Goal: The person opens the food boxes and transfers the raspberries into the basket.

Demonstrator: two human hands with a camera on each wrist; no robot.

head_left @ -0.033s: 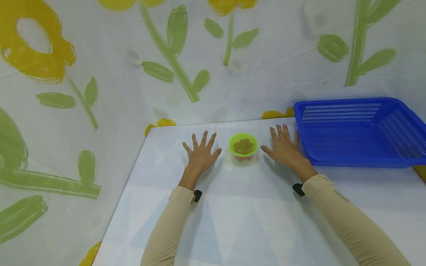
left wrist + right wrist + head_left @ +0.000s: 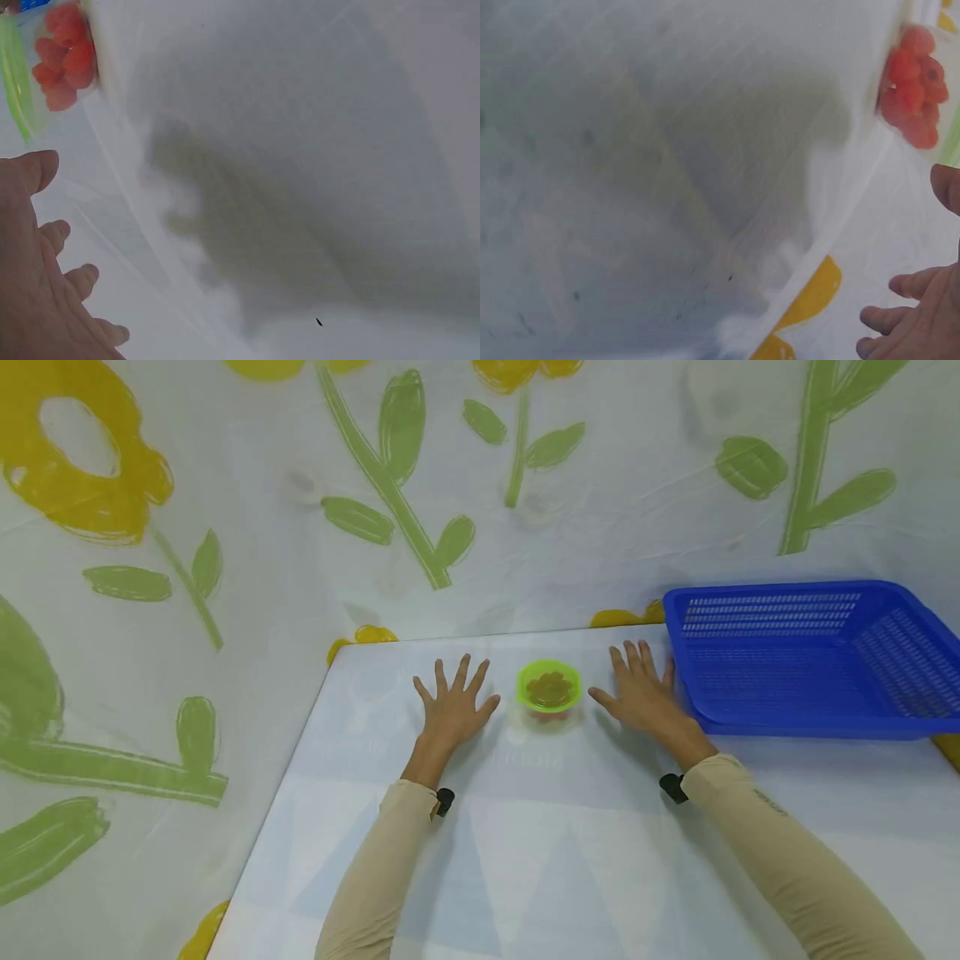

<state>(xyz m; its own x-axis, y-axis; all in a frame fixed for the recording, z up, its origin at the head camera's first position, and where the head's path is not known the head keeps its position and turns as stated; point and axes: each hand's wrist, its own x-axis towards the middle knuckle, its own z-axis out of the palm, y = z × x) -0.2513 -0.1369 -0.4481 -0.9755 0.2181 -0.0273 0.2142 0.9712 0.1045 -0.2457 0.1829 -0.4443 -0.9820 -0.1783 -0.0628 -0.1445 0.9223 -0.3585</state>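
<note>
A small clear tub with a lime-green lid (image 2: 550, 687) stands on the table between the two hands. Red, raspberry-like pieces (image 2: 66, 56) show through its side in both wrist views. To its left, my left hand (image 2: 452, 714) is held palm down with the fingers spread and nothing in it. My right hand (image 2: 647, 697) is on the tub's other side, fingers extended and the thumb pointing toward the tub. Both hands are apart from the tub, and each casts a shadow on the white cloth.
A large blue plastic basket (image 2: 772, 727) with slotted walls stands at the right, close beside the right hand. The pale cloth-covered table (image 2: 540, 860) ends at a back edge just beyond the hands. Behind it hangs a white sheet (image 2: 262, 460) printed with flowers.
</note>
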